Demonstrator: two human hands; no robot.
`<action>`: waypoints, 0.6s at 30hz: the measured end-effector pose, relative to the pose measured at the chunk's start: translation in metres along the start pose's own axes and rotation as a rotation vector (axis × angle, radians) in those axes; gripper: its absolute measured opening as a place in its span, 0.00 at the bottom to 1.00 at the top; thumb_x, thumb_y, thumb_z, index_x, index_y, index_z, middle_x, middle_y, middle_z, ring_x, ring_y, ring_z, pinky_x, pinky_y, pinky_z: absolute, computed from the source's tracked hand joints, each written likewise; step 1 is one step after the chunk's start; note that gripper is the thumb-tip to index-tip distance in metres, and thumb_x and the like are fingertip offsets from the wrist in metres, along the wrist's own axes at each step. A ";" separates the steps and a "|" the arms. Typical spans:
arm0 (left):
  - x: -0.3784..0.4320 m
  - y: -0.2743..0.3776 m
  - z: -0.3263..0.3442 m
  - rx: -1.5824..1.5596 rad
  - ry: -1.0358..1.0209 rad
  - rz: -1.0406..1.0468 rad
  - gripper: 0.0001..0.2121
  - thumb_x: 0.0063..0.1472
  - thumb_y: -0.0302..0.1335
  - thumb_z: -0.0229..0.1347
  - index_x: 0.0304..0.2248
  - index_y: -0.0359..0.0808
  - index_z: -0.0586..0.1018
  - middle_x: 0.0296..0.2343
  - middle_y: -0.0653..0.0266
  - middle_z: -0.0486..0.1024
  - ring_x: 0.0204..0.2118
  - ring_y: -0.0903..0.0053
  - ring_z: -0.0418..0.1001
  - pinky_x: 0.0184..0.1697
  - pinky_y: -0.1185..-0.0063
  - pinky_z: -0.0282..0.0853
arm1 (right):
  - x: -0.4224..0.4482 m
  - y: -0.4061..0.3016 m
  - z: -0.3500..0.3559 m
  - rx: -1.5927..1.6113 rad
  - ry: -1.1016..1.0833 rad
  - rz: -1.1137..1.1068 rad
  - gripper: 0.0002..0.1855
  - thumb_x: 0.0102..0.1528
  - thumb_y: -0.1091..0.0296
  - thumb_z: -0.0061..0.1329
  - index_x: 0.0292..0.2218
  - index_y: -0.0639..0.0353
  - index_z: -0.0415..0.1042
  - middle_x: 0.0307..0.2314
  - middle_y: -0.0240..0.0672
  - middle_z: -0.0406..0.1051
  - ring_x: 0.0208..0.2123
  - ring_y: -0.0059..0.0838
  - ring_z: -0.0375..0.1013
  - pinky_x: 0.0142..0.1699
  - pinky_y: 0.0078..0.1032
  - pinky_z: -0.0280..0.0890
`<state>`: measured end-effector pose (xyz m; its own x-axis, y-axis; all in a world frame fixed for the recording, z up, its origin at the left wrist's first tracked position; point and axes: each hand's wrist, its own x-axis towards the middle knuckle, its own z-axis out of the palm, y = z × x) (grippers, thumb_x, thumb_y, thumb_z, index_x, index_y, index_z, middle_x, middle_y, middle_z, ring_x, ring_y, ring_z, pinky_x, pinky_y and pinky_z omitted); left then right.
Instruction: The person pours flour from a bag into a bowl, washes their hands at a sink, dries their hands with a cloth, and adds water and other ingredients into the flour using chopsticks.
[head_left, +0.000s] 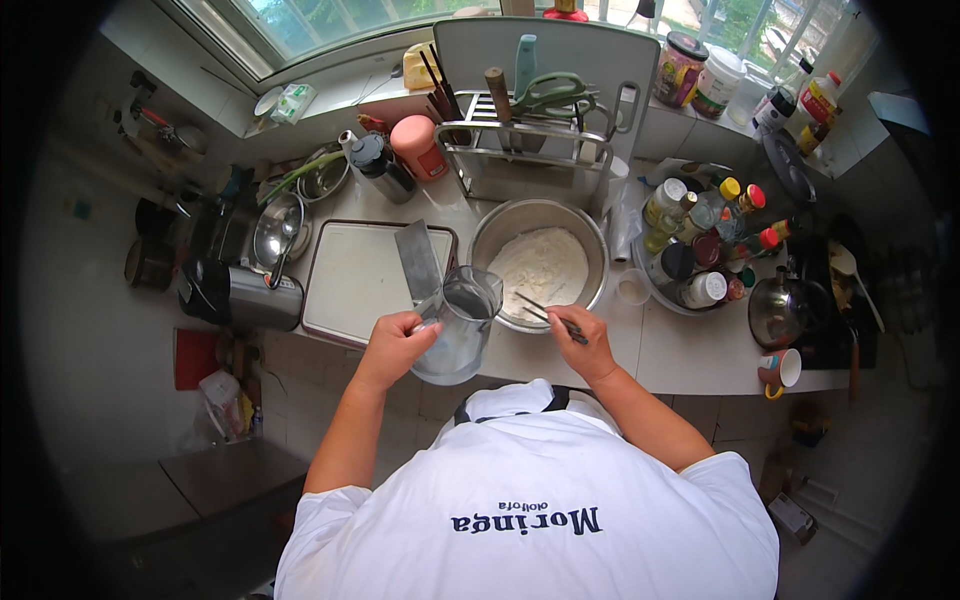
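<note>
My left hand (397, 346) grips the handle of a clear jug (454, 345), which leans toward a metal bowl (598, 259). White flour-like powder (546, 262) lies in the bowl. Between the fingers of my right hand (589, 341) is a pair of dark chopsticks (551, 315), their tips over the bowl's near side. Left of the bowl, a cleaver (420, 259) rests on a white cutting board (356, 277), its handle partly hidden by the jug and my left hand. How much liquid the jug holds is hard to tell.
Behind the bowl stands a metal knife rack (525, 150) with green scissors (551, 96). A basin (643, 274) of bottles and jars sits to the right, near a small clear cup (634, 288). A mug (778, 369) stands by the counter's front edge. Metal bowls (279, 229) are at left.
</note>
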<state>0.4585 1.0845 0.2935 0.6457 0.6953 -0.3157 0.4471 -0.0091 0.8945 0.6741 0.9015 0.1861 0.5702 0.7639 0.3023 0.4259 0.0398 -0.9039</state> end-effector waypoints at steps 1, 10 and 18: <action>0.000 0.001 0.000 0.002 -0.001 0.002 0.19 0.53 0.27 0.58 0.12 0.39 0.61 0.13 0.81 0.56 0.17 0.93 0.50 0.17 0.85 0.45 | -0.001 -0.002 0.003 0.046 -0.024 0.033 0.05 0.50 0.76 0.49 0.31 0.65 0.73 0.26 0.42 0.73 0.26 0.36 0.73 0.32 0.25 0.66; 0.000 -0.003 -0.003 -0.005 -0.012 0.017 0.19 0.53 0.27 0.58 0.12 0.40 0.60 0.13 0.81 0.55 0.18 0.93 0.49 0.18 0.85 0.45 | 0.025 0.047 -0.032 0.008 0.058 0.143 0.05 0.51 0.74 0.50 0.32 0.63 0.74 0.26 0.39 0.73 0.26 0.27 0.73 0.29 0.19 0.66; -0.003 0.001 -0.003 -0.006 -0.015 0.007 0.19 0.53 0.27 0.58 0.12 0.40 0.61 0.13 0.81 0.56 0.17 0.93 0.50 0.18 0.85 0.45 | 0.054 0.059 -0.036 -0.183 0.197 -0.148 0.06 0.51 0.75 0.49 0.32 0.63 0.73 0.28 0.42 0.73 0.29 0.37 0.74 0.33 0.24 0.67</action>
<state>0.4546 1.0844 0.2961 0.6584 0.6840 -0.3142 0.4390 -0.0099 0.8984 0.7550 0.9225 0.1604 0.6099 0.6182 0.4959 0.6240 0.0112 -0.7813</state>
